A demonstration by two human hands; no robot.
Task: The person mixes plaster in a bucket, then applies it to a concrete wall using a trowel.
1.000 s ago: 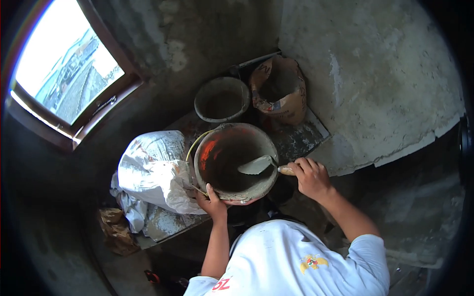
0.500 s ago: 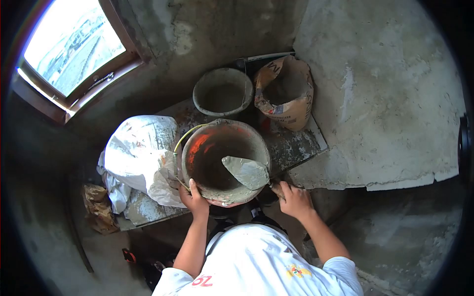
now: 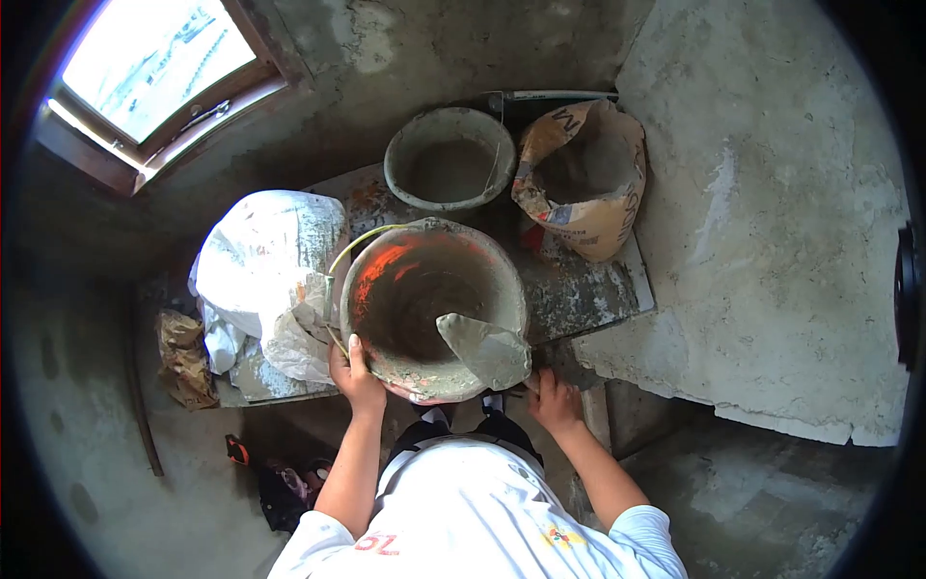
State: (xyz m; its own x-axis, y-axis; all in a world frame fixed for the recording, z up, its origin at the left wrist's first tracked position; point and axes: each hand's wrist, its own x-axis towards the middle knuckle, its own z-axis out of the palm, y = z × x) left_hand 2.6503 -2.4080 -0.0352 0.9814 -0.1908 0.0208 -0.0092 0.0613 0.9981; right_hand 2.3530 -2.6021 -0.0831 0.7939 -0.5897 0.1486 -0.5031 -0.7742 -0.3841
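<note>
A mortar-caked bucket (image 3: 434, 232) with orange showing on its inner wall is tilted in front of me, a yellow handle at its left. At its lower left rim, my left hand (image 3: 358, 378) grips it, thumb over the edge. My right hand (image 3: 555, 400) is closed around the handle of a trowel, mostly hidden by the fingers. The grey, mortar-coated trowel blade (image 3: 487, 352) lies over the bucket's lower right rim, its tip pointing into the bucket.
Behind stand a grey basin (image 3: 451, 200) and an open brown paper sack (image 3: 603, 217). A white plastic sack (image 3: 275, 241) is at the left, with crumpled brown paper (image 3: 183, 357) beside it. All rest on a spattered board (image 3: 588, 299). A window (image 3: 159, 72) is upper left.
The view has shifted slightly. The bucket is tilted a little more toward me, and the trowel has moved lower against the rim with my right hand.
</note>
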